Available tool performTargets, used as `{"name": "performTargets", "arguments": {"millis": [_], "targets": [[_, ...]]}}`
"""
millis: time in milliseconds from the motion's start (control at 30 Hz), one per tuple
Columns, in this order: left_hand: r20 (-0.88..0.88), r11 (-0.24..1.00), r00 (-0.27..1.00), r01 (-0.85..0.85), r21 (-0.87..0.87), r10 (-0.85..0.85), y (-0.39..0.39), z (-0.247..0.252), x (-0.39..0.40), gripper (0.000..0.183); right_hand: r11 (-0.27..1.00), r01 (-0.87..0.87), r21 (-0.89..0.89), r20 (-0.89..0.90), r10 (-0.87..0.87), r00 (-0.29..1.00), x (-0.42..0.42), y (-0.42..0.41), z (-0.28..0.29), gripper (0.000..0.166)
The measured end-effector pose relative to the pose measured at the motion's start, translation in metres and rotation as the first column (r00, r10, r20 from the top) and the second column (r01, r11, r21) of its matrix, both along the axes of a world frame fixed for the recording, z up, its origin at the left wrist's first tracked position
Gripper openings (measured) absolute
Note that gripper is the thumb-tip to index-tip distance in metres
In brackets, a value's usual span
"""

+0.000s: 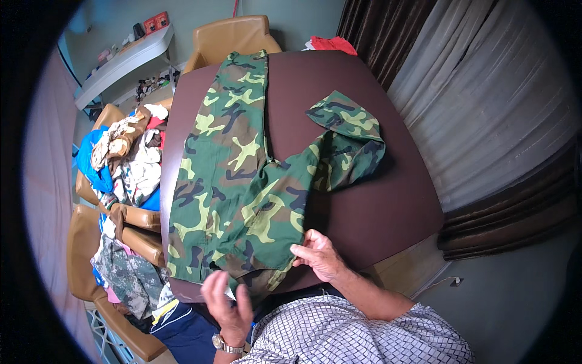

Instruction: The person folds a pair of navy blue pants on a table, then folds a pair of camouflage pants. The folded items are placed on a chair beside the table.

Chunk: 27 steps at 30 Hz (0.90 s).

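Note:
A pair of camouflage trousers (245,150) in green, brown and black lies on a dark brown table (363,218). One leg stretches straight towards the far edge, while the other bends to the right and folds over on itself. At the waist's right corner, my right hand (318,255) pinches the cloth between thumb and fingers. My left hand (226,298), with a metal wristwatch (227,344) on its wrist, is raised with fingers apart by the near waist edge. Whether its fingertips touch the cloth cannot be told.
Tan chairs (86,245) on the left hold heaped clothes (136,168) and a grey-green camouflage garment (132,268). Another tan chair (232,34) stands beyond the table, with red cloth (334,44) at the far right corner. Curtains (464,82) hang on the right.

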<state>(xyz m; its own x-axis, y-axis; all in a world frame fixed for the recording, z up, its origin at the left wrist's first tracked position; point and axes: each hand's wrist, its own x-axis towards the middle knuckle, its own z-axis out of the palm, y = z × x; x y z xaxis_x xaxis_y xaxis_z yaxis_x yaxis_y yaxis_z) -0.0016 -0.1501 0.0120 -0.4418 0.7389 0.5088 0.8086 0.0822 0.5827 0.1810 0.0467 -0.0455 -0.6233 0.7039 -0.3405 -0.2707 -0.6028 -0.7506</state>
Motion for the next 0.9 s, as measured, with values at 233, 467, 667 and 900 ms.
{"name": "performTargets", "arguments": {"millis": [233, 467, 667, 900], "targets": [[-0.048, 0.953, 0.96, 0.266, -0.146, -0.276, 0.072, -0.019, 0.019, 0.072, 0.989, -0.138, 0.045, -0.011, 0.138, 0.99, -0.027, 0.009, 0.006, 0.017], [0.085, 0.954, 0.958, 0.28, -0.108, -0.272, 0.064, -0.021, 0.018, 0.064, 0.953, -0.048, -0.298, -0.254, -0.03, 0.967, -0.071, 0.046, 0.004, 0.018], [0.278, 0.964, 0.937, 0.248, -0.095, -0.213, 0.046, -0.029, 0.008, 0.063, 0.928, 0.167, -0.334, -0.221, -0.25, 0.943, -0.075, 0.13, 0.001, 0.023], [0.386, 0.96, 0.896, 0.269, -0.077, -0.22, 0.039, -0.035, 0.001, 0.063, 0.911, 0.366, -0.191, -0.176, -0.399, 0.9, -0.063, 0.203, 0.003, 0.029]]}}
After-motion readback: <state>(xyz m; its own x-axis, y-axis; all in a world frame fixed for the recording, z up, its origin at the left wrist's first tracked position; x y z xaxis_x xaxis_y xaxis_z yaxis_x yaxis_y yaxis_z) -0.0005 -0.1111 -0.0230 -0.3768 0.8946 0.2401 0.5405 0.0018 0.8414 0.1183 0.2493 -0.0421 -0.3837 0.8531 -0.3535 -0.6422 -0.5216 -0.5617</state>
